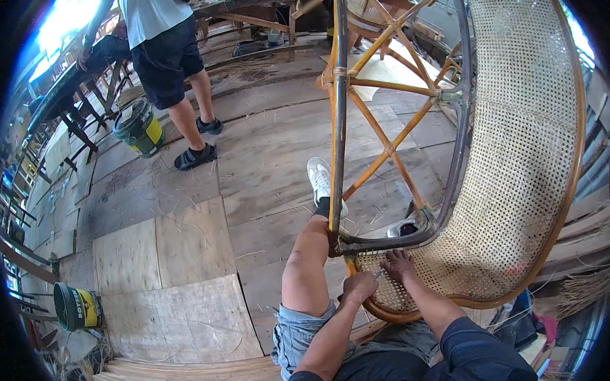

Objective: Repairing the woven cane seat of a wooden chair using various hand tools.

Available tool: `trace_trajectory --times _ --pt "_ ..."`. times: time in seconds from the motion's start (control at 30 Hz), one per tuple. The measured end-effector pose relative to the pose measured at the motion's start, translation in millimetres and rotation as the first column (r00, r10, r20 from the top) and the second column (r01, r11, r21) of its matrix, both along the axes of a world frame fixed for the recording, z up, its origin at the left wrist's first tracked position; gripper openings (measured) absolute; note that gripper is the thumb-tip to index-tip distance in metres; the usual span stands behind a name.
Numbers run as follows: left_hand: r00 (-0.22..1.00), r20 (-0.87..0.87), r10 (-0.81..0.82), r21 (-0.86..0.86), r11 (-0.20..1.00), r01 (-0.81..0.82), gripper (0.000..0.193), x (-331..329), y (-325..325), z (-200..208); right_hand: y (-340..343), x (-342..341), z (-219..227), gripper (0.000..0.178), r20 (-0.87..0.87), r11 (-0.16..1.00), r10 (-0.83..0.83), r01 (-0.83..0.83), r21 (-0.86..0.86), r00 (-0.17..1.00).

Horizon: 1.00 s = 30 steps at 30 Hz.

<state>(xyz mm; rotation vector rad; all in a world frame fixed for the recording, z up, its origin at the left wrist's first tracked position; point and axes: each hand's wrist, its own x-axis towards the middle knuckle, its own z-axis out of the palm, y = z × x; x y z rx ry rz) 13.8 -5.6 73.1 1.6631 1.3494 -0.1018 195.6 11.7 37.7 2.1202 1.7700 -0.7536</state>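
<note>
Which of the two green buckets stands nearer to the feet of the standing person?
The upper bucket, just left of the black shoes; the lower bucket sits apart from them, near the picture's left edge.

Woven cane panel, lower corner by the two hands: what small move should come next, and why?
Probably nudge the left hand slightly toward the right hand, bringing its slim tool to the weave there. The tool, too small to identify, appears to point that way, and the right hand rests on the woven cane panel, where it could steady it.
</note>
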Motion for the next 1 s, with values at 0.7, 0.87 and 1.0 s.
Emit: trace_trajectory --times 0.7,0.87,1.0 --pt "0.997 -0.032 -0.077 0.03 0.997 0.078 0.034 2 3 -18 0 4 -11 0.061 -0.026 0.997 0.009 -0.007 0.083 1.0" --pt "0.994 -0.053 -0.098 0.053 0.994 0.101 0.034 1 4 -19 -1 10 -26 0.057 -0.027 0.994 0.043 -0.04 0.104 0.999" --pt "0.994 -0.065 -0.089 0.025 0.996 0.09 0.039 -1 3 -16 -3 6 -23 0.056 -0.028 0.991 0.034 -0.03 0.13 0.999"
